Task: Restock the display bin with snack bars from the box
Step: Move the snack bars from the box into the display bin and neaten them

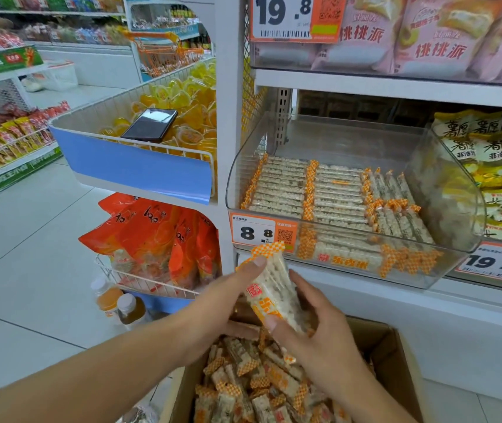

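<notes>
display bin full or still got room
Partly full: the display bin holds flat rows of snack bars in front, and its back part is bare.

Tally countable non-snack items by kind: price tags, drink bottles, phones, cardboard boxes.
Price tags: 3
Drink bottles: 2
Phones: 1
Cardboard boxes: 1
Total: 7

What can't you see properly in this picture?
- Cardboard box: head view, its lower part is cut off by the bottom edge.
- Snack bars in the hands: left hand and right hand cover them, so no count.
- Small print on the bin's price tag: too tiny.
</notes>
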